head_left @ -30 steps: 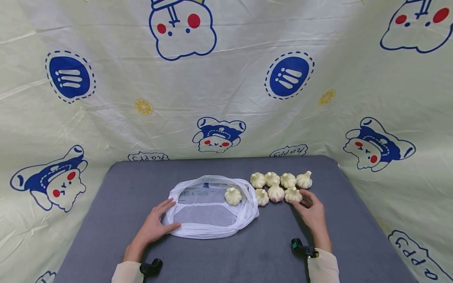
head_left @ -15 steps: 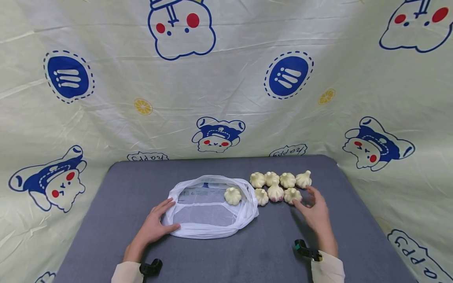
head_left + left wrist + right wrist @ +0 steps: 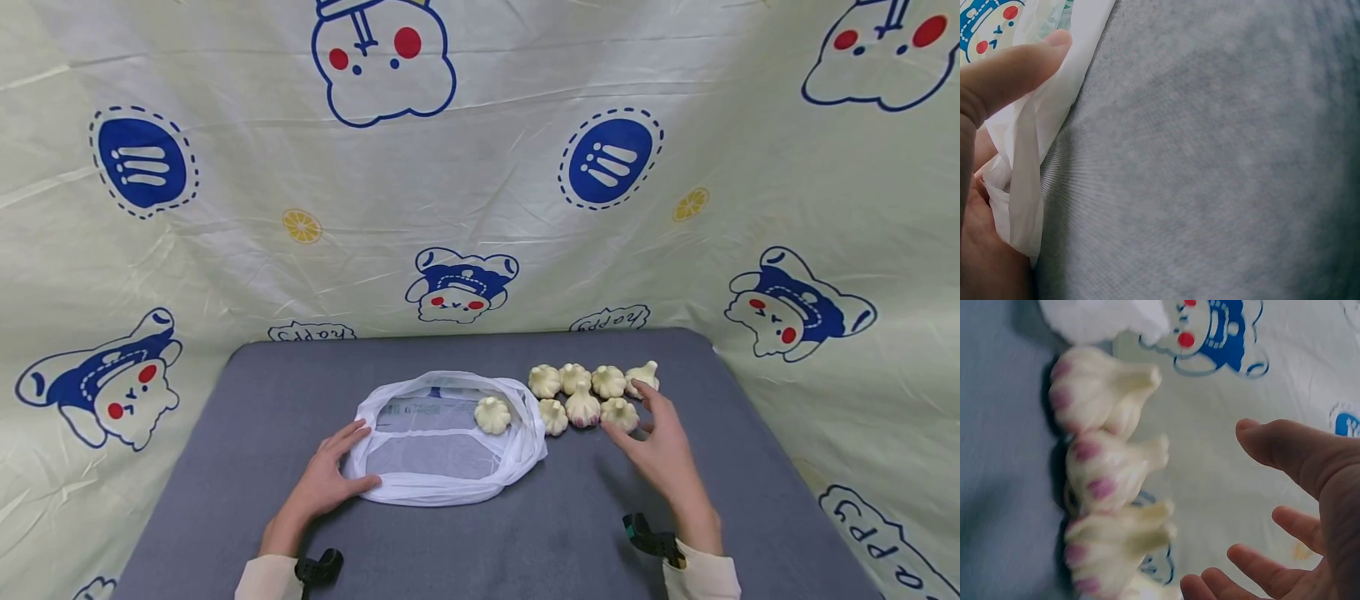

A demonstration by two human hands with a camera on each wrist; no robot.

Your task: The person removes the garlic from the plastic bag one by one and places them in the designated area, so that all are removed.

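My left hand (image 3: 327, 473) holds the left end of a white plastic bag (image 3: 442, 492), which lies with its mouth spread wide. In the left wrist view the thumb (image 3: 1035, 65) crosses the bag's folded rim (image 3: 1025, 200), and the other fingers are mostly hidden behind it. One garlic bulb (image 3: 492, 415) sits inside the bag at its right side. My right hand (image 3: 666, 446) hovers over the right end of the garlic rows, thumb and fingers spread, nothing between them. Nearest to it are a front-row garlic bulb (image 3: 619, 414) and a back-row garlic bulb (image 3: 642, 377).
Several more garlic bulbs, among them a purple-tinged garlic bulb (image 3: 582, 409), stand in two rows right of the bag. A grey cloth (image 3: 480, 550) covers the table. Behind it hangs a pale printed curtain (image 3: 495, 200).
My right hand has come off the front-row right garlic bulb, drawn back slightly and spread its fingers. The bulbs, the bag and my left hand look unmoved.
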